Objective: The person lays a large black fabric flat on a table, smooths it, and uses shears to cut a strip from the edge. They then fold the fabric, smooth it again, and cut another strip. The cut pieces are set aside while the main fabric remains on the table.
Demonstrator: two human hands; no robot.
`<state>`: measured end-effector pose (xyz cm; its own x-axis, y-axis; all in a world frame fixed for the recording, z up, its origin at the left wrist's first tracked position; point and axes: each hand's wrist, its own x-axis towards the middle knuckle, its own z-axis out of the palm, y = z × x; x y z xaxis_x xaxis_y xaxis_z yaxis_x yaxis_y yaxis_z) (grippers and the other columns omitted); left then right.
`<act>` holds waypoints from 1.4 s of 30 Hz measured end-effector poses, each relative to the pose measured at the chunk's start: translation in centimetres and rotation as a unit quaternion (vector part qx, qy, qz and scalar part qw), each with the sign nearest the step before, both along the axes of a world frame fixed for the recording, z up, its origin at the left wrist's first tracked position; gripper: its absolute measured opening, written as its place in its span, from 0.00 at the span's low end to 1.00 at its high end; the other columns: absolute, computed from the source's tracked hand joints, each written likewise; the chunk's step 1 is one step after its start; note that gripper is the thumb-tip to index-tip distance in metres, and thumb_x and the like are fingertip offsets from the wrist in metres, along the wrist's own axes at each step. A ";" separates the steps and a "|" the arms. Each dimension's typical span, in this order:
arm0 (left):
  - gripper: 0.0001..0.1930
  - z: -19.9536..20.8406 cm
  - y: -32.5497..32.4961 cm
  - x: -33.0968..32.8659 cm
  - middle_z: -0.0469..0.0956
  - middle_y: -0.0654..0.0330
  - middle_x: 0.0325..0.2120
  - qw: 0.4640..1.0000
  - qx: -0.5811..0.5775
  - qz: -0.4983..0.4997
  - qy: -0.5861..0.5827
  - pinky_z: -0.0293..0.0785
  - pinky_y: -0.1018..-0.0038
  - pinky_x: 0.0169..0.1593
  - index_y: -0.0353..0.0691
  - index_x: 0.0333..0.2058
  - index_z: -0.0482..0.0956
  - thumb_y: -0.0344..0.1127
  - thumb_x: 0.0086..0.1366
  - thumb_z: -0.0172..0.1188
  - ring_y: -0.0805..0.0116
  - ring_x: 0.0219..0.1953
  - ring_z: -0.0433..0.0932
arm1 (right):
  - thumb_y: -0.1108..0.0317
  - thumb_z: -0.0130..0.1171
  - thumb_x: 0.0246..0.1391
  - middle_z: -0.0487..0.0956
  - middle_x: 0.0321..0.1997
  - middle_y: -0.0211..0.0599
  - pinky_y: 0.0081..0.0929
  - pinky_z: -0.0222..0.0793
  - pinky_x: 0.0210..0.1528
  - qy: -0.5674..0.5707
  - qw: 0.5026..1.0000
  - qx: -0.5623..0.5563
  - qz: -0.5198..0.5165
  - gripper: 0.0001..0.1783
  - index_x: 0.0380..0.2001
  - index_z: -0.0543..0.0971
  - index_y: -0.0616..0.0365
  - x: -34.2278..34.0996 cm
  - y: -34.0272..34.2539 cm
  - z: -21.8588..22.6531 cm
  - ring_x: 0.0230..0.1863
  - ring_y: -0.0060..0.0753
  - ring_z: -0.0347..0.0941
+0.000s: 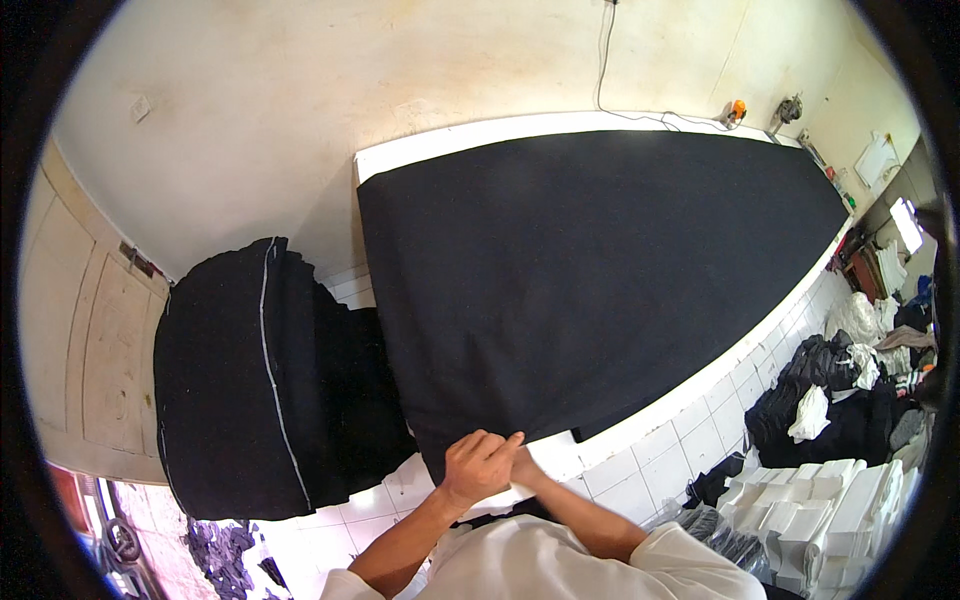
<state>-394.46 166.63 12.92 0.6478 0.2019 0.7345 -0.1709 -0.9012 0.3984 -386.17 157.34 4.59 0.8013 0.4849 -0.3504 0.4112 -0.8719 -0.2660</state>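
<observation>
Cloth (600, 270), black, is laid flat over a long white table (440, 142), ahead of the fingers and running off to their right. Both hands are held at its near edge, close to the left corner. Left hand (474, 467): fingers curled, knuckles up, thumb pointed right; whether fabric is pinched underneath cannot be told. Right hand (524, 466): placed just beside the left, partly covered by it and blurred; finger state cannot be told. Slight creasing is seen in the cloth just ahead of the fingers. White tabletop is left exposed right of the fingers and as a strip along the far side.

Left of the fingers, a big black fabric stack (215, 380) is crossed by a pale line; a panelled door (110, 330) is set farther left. Dark scraps (222, 555) are strewn left of and behind the fingers. White floor tiles (650, 465) are seen to their right. Farther right, white bundles (800, 510) are stacked, with a dark heap (860, 430) piled beyond. Far ahead of the fingers, a cable (603, 75) is hung down the wall (300, 90).
</observation>
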 end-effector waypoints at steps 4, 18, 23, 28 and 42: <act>0.08 0.1 -0.8 0.5 0.76 0.64 0.24 0.999 -0.001 0.034 0.013 0.71 0.69 0.24 0.41 0.33 0.90 0.25 0.53 0.77 0.66 0.23 0.75 | 0.79 0.67 0.50 0.89 0.45 0.44 0.50 0.74 0.64 0.528 0.656 0.487 -0.233 0.07 0.32 0.90 0.58 14.1 -15.0 -2.1 0.46 0.44 0.84; 0.15 -5.7 -11.2 -2.4 0.76 0.61 0.35 0.909 0.116 0.179 0.358 0.77 0.62 0.46 0.44 0.41 0.91 0.29 0.52 0.72 0.57 0.47 0.76 | 0.71 0.63 0.71 0.82 0.37 0.45 0.44 0.89 0.32 0.273 0.705 0.495 -0.428 0.11 0.44 0.80 0.72 38.4 -33.9 -3.4 0.30 0.38 0.82; 0.18 -7.9 -14.9 0.7 0.79 0.58 0.45 0.839 0.082 0.280 0.459 0.71 0.57 0.56 0.41 0.46 0.89 0.27 0.54 0.70 0.54 0.53 0.74 | 0.67 0.65 0.69 0.79 0.25 0.40 0.41 0.87 0.28 0.341 0.674 0.454 -0.472 0.11 0.44 0.82 0.66 43.7 -37.6 -5.6 0.19 0.36 0.76; 0.25 -10.2 -18.7 5.6 0.80 0.57 0.54 0.870 0.116 0.234 0.419 0.69 0.58 0.63 0.41 0.58 0.84 0.28 0.59 0.67 0.55 0.59 0.74 | 0.66 0.68 0.69 0.85 0.42 0.37 0.38 0.79 0.40 0.330 0.613 0.532 -0.481 0.08 0.45 0.84 0.59 49.1 -39.3 -5.2 0.37 0.32 0.80; 0.15 -11.1 -18.9 8.1 0.82 0.62 0.35 0.862 0.107 0.241 0.433 0.72 0.62 0.50 0.42 0.44 0.92 0.29 0.58 0.67 0.59 0.45 0.79 | 0.66 0.65 0.73 0.85 0.36 0.39 0.36 0.86 0.29 0.299 0.676 0.491 -0.461 0.11 0.43 0.83 0.65 47.9 -40.7 -5.5 0.25 0.31 0.79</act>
<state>-386.34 147.69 1.82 0.8509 0.5204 0.0713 0.5215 -0.8532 0.0039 -338.23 116.60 -0.95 0.7790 0.1107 -0.6172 -0.6236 0.0338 -0.7810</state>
